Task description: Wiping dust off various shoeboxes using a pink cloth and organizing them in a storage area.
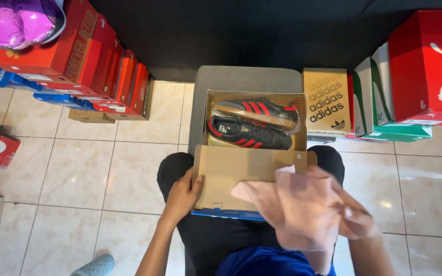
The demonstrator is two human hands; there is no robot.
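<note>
An open brown shoe box rests on a grey stool in front of me, its flipped lid lying over my lap. Inside lie two black shoes with red stripes, one partly under clear wrap. My left hand grips the lid's left edge. My right hand holds a pale pink cloth above the lid's right part; the cloth covers most of the fingers.
Red and blue shoe boxes are stacked at the left with a pair of purple shoes on top. A tan box, green-white boxes and a red box stand at the right. The floor is pale tile.
</note>
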